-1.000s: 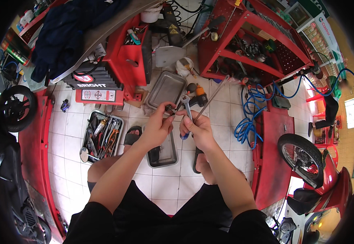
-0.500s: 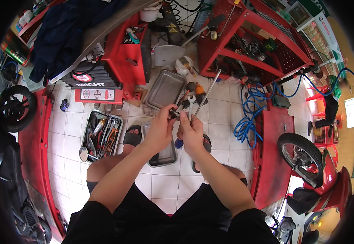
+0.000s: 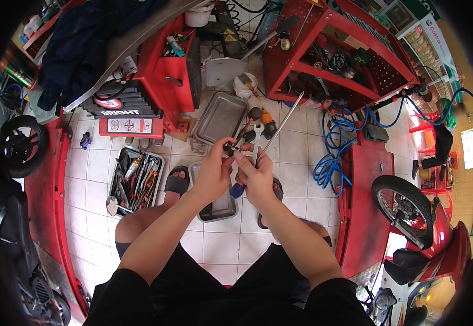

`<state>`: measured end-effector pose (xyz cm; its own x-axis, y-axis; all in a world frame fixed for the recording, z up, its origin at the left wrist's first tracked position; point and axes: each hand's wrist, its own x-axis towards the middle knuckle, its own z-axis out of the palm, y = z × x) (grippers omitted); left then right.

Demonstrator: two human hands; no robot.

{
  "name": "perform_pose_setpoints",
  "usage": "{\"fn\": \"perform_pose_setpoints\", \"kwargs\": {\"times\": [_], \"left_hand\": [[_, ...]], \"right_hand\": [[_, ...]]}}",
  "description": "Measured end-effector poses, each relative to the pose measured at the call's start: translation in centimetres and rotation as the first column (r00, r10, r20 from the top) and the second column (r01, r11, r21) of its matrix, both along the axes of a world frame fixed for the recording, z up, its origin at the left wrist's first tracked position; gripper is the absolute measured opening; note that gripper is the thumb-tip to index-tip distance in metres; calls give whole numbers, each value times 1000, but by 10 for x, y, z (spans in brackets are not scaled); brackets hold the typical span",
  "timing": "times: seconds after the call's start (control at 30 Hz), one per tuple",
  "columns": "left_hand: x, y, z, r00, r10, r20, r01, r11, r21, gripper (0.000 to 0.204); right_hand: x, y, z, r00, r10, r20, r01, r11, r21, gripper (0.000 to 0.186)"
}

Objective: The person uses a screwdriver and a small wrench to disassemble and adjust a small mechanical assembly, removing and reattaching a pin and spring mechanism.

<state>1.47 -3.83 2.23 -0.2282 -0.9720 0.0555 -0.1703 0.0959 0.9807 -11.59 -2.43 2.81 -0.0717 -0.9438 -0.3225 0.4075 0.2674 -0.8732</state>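
Both hands meet over the floor in front of my knees. Between the fingertips of my left hand (image 3: pixel 215 169) is a small dark metal part (image 3: pixel 228 148), its kind too small to tell. My right hand (image 3: pixel 256 178) is closed around a combination wrench (image 3: pixel 257 138) and a long screwdriver (image 3: pixel 284 121). The screwdriver's blue handle shows below the palm, and its shaft slants up to the right. Right thumb and finger reach to the small part and touch it or nearly so. Below the hands lies a metal tray (image 3: pixel 225 209), partly hidden by my forearm.
A tray full of hand tools (image 3: pixel 136 182) stands left of my feet. Ahead are another metal tray (image 3: pixel 223 117), an orange-and-black tool (image 3: pixel 268 122) and a red tool cabinet (image 3: pixel 178 81). A red shelf cart (image 3: pixel 296 65), coiled blue hose (image 3: pixel 334 157) and red lift platforms (image 3: pixel 364 212) flank the floor.
The wrench and screwdriver have shifted in my right hand; the screwdriver tip has swung right and more of its blue handle shows. My left hand stays nearly still with the small part.
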Motion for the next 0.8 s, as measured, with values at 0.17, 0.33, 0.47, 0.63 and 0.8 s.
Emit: {"fn": "perform_pose_setpoints", "kwargs": {"times": [0.17,0.33,0.47,0.63,0.8], "left_hand": [[4,-1,-5,1000,8,-19,-7,999,53,42],[4,-2,-10,999,13,41,-13,1000,-19,42],[4,-2,-2,999,-3,46,3,1000,-10,41],[16,-11,-3,972,-5,236,84,942,-326,48],[26,-12,0,925,-65,375,150,968,-200,54]], "right_hand": [[-1,-4,1,1000,5,3,-6,984,179,16],[-2,-3,4,999,26,45,-29,998,54,19],[-9,-4,-1,990,23,141,-50,980,193,19],[-8,-3,-4,996,70,54,-74,995,67,23],[-6,-1,-6,983,88,-161,-84,996,32,29]]}}
